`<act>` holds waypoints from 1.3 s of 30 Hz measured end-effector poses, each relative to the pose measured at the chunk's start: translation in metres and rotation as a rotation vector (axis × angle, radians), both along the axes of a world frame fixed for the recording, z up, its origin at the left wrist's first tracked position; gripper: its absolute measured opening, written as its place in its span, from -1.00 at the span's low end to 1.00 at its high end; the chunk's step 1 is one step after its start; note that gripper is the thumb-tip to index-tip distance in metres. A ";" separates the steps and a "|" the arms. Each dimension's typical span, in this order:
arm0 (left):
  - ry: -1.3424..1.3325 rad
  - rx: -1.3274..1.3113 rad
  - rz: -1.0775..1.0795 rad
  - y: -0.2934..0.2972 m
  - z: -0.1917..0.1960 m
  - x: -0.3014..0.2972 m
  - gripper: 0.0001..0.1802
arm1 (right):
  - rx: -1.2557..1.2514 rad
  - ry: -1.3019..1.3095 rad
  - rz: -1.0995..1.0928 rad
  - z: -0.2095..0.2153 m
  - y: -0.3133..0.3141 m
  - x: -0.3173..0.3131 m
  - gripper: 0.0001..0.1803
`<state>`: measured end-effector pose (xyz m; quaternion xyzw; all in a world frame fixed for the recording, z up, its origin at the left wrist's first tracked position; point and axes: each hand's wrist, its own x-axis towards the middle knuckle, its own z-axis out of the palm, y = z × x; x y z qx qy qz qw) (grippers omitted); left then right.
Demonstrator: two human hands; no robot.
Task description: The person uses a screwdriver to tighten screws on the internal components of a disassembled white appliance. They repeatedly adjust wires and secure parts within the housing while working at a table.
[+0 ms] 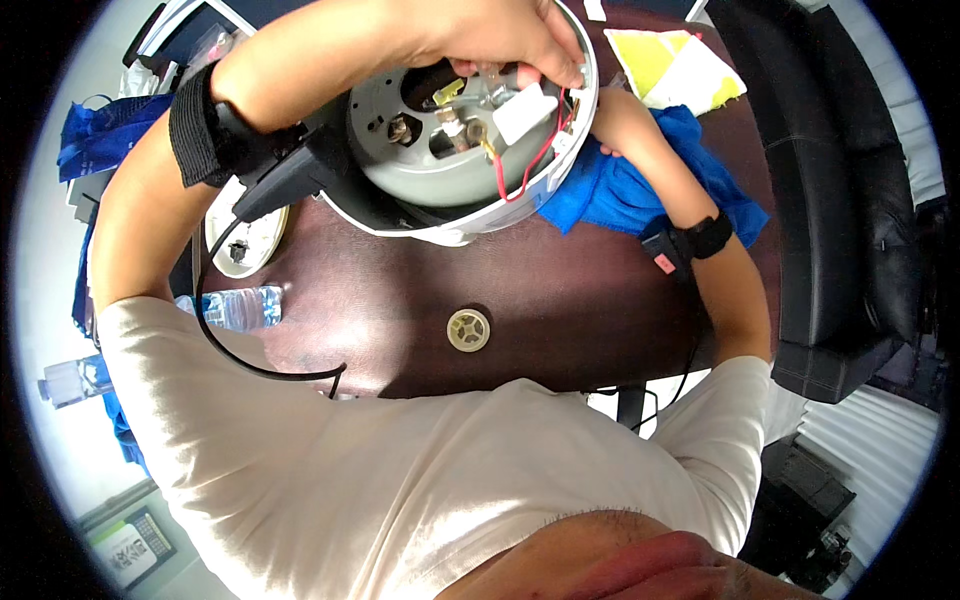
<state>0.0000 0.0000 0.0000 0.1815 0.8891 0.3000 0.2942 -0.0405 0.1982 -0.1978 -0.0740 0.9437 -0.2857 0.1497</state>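
Fingers [540, 62] of the left hand [490, 35] pinch a small part inside the upturned round appliance base [440, 170], beside its red wires [530, 165]. Her right hand [615, 120] is tucked behind the rim, grip hidden, over a blue cloth [620, 200] on the dark table [560, 300].
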 end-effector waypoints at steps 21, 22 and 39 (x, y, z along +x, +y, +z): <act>0.362 0.234 -0.216 -0.010 -0.038 0.027 -0.76 | -1.267 -0.016 0.117 0.090 0.011 0.090 -0.83; 0.339 0.248 -0.201 -0.012 -0.038 0.029 -0.77 | -1.259 -0.014 0.131 0.091 0.008 0.092 -0.84; 0.289 0.314 -0.150 -0.005 -0.037 0.046 -0.84 | -1.261 -0.104 0.231 0.083 0.014 0.103 -0.85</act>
